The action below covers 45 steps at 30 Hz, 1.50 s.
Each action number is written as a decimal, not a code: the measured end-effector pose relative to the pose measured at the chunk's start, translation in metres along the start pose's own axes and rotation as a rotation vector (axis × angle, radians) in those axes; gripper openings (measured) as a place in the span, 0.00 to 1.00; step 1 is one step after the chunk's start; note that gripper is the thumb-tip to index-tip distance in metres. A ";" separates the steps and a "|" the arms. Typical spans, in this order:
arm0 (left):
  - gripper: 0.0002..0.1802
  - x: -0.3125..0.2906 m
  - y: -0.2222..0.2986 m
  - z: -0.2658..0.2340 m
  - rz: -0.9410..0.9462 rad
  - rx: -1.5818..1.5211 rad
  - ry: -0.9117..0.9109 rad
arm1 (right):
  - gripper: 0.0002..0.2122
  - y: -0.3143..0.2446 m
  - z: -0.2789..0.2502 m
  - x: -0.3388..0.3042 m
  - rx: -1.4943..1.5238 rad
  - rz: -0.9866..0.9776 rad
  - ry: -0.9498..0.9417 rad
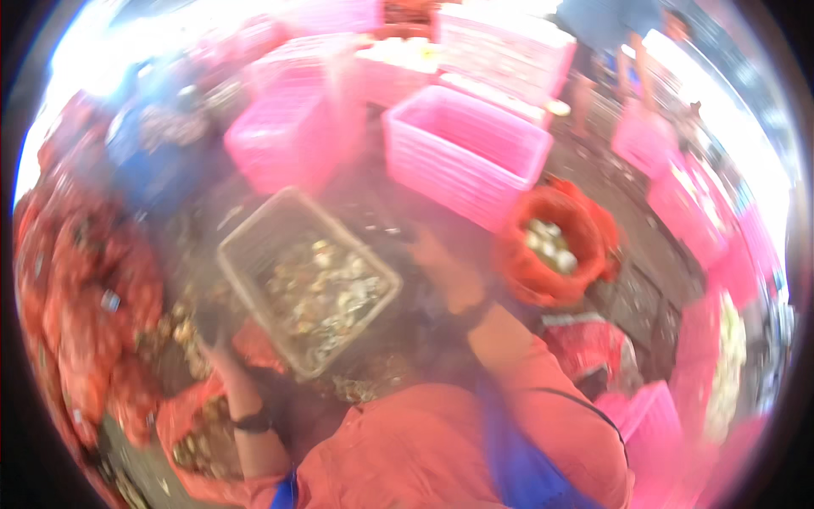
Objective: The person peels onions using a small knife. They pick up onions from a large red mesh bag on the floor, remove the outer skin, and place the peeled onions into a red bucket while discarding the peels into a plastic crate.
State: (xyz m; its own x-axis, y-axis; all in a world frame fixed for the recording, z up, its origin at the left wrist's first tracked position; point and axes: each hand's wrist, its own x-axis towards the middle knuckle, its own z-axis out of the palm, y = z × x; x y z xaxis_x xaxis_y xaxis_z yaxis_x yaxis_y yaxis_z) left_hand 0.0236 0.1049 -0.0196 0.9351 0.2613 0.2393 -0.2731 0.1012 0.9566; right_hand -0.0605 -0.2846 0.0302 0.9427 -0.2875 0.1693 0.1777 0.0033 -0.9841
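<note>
In front of me is a pale rectangular plastic crate [242, 293], set at a slant. Cream and brown pieces [318, 293] that look like peelings or small bulbs cover its bottom. My left hand [214, 332], dark as if gloved, is low by the crate's left side, close to loose brownish bulbs [182, 331]. Off the crate's right side is my right hand [420, 246], with the forearm reaching forward. Motion smears the fingers of both hands, so I cannot see whether either touches the crate or holds anything.
Red mesh sacks [93, 314] are piled along the left. A pink crate [466, 161] and more pink stacks [288, 127] stand ahead. On the right, an orange sack [517, 280] holds round white bulbs [549, 244]. Another person [606, 42] is at the far right, near pink crates [644, 140].
</note>
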 end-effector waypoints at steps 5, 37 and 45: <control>0.25 -0.015 0.030 0.004 0.005 0.040 -0.111 | 0.18 -0.017 0.012 0.003 -0.153 0.061 -0.016; 0.24 -0.019 0.037 0.012 -0.120 0.104 -0.207 | 0.17 -0.019 -0.005 -0.007 -0.216 -0.035 0.056; 0.25 -0.023 0.046 0.015 -0.141 0.122 -0.216 | 0.15 -0.010 -0.009 -0.004 -0.150 -0.056 0.058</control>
State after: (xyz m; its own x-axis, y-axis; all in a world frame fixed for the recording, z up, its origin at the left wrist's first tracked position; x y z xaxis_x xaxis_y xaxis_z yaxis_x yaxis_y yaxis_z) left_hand -0.0076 0.0891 0.0214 0.9919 0.0411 0.1201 -0.1202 0.0022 0.9927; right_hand -0.0683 -0.2917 0.0390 0.9138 -0.3381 0.2251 0.1814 -0.1562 -0.9709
